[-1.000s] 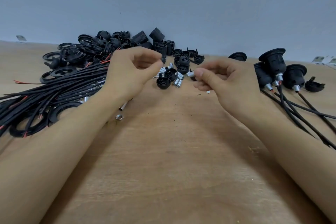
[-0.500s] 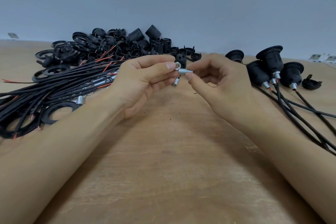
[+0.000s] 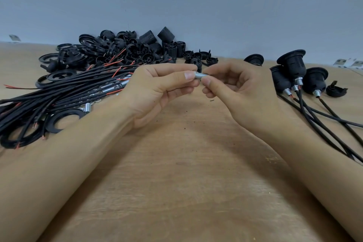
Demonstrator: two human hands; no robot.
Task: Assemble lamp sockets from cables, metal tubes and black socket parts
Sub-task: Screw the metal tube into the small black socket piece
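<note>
**Handling the threaded metal tube**

The left hand (image 3: 155,86) and the right hand (image 3: 241,92) are meeting above the bare wooden counter (image 3: 186,173), and both are pinching one short silver threaded metal tube (image 3: 200,75) between thumb and forefinger. The remaining fingers are curling loosely and holding nothing else.

The tube is judged to be light, rigid and smooth enough to be slipping under a loose pinch; each end is best taken hold of on its threaded flank.

The bundle of black cables with red cores (image 3: 64,94) is lying to the left, limp and easily tangled. The heap of black plastic socket parts (image 3: 125,49) is resting behind it. The assembled black sockets on cables (image 3: 294,72) are standing to the right.

No brand, label or legible writing is showing.
</note>
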